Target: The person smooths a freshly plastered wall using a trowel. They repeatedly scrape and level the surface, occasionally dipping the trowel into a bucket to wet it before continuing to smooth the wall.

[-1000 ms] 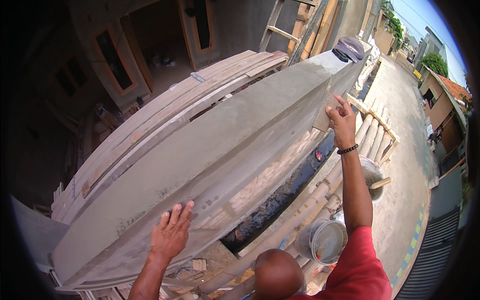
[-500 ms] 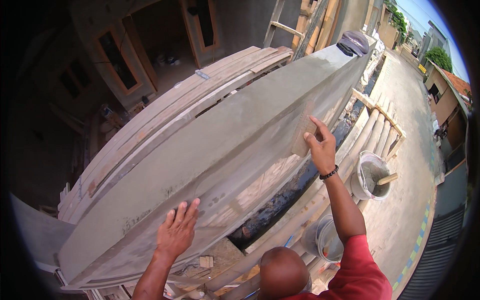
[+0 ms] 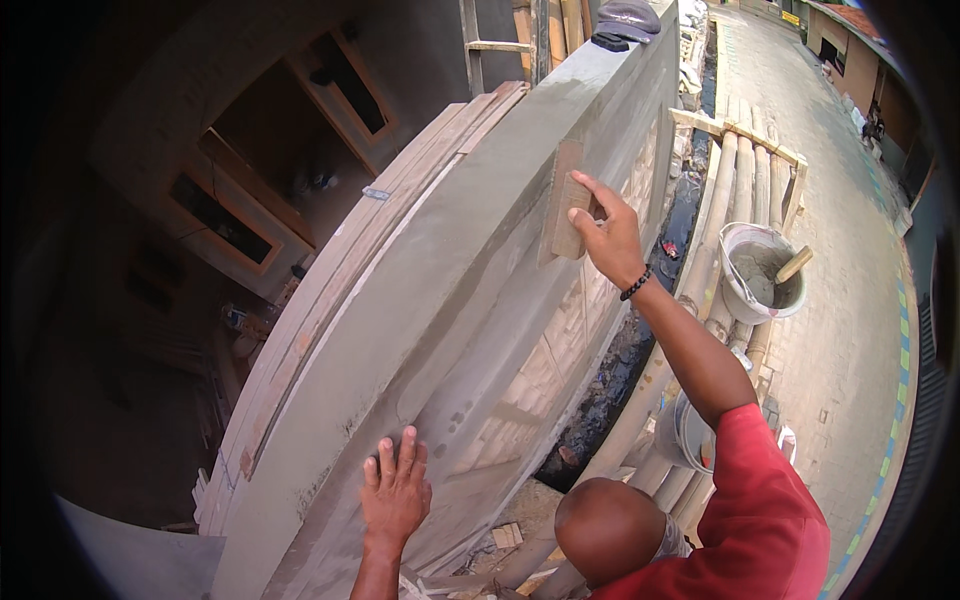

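Observation:
A wooden float [image 3: 566, 182] lies against the side face of a long grey plastered wall [image 3: 455, 255], close to its upper edge. My right hand [image 3: 610, 235] grips the float from the drain side, with thumb and fingers bent round its back; a dark bead bracelet circles that wrist. Lower down and nearer to me, my left hand [image 3: 397, 490] rests on the wall's side face, fingers stretched out and nothing in them. Smooth damp plaster covers the wall's top. Below the plaster band, rows of bare pale blocks [image 3: 560, 345] show.
Right of the wall runs a dark wet drain [image 3: 610, 385], bridged by bamboo poles [image 3: 722, 215]. A mortar bucket [image 3: 745, 290] with a wooden-handled tool and another bucket [image 3: 683, 436] stand there. A grey cap [image 3: 628, 18] sits on the wall's far end. Planks [image 3: 330, 270] line its left.
My right hand has moved the float up the side face toward the wall's top edge. My left hand stays flat on the wall. The whole view has turned somewhat.

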Demonstrator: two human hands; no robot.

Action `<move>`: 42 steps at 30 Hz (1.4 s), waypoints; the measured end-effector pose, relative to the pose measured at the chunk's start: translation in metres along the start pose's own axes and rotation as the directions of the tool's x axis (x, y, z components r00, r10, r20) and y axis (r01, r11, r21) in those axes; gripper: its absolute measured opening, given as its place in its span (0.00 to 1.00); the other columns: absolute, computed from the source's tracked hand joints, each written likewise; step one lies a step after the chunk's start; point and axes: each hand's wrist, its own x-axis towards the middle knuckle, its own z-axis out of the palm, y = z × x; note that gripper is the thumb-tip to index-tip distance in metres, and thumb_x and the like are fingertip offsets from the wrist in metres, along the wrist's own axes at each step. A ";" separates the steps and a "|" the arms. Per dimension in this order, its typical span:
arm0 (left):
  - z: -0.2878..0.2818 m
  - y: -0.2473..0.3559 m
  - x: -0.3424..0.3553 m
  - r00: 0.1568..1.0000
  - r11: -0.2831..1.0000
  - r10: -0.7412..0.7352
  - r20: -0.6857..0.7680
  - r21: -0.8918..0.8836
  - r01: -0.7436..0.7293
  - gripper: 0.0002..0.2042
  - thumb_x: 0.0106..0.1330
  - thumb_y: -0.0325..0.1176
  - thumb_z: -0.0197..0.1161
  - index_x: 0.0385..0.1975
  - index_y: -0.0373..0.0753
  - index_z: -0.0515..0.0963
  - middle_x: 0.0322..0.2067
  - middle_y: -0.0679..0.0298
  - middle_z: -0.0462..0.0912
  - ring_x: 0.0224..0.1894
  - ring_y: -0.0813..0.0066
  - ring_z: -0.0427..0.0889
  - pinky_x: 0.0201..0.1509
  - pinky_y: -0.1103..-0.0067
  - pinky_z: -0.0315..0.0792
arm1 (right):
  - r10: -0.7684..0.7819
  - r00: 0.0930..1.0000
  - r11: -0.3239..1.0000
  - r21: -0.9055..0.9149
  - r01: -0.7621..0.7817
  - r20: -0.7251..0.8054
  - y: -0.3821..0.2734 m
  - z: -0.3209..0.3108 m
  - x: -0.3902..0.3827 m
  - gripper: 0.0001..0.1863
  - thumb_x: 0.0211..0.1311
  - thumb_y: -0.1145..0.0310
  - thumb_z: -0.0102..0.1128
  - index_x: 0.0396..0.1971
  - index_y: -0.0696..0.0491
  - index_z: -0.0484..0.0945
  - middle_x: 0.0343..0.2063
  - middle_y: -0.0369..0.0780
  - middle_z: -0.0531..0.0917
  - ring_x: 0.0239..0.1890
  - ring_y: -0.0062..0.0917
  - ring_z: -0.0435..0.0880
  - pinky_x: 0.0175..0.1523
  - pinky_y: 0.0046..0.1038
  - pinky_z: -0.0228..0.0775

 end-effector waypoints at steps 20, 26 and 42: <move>-0.001 -0.002 -0.007 0.997 0.999 0.011 0.077 0.052 -0.015 0.33 0.54 0.47 0.68 0.64 0.54 0.69 0.75 0.57 0.44 0.75 0.39 0.33 0.71 0.44 0.41 | 0.269 0.900 0.959 -0.186 -0.216 0.344 0.026 0.011 -0.022 0.28 0.54 0.72 0.57 0.59 0.52 0.75 0.52 0.51 0.80 0.49 0.43 0.81 0.59 0.35 0.70; -0.001 0.000 -0.002 0.997 0.996 0.029 0.078 0.083 -0.035 0.34 0.54 0.48 0.68 0.64 0.55 0.69 0.75 0.56 0.44 0.75 0.38 0.31 0.71 0.44 0.36 | 0.164 0.986 0.984 0.079 -0.162 -0.023 0.053 -0.014 0.047 0.28 0.55 0.72 0.56 0.60 0.49 0.75 0.51 0.50 0.81 0.49 0.36 0.81 0.58 0.31 0.72; 0.000 0.001 -0.001 0.994 0.994 0.014 0.104 0.106 -0.025 0.34 0.56 0.49 0.67 0.65 0.56 0.68 0.76 0.57 0.41 0.75 0.37 0.29 0.71 0.41 0.37 | 0.239 0.970 0.969 0.049 -0.240 0.036 0.050 -0.013 0.067 0.29 0.54 0.73 0.57 0.61 0.51 0.75 0.50 0.48 0.83 0.45 0.25 0.82 0.53 0.27 0.74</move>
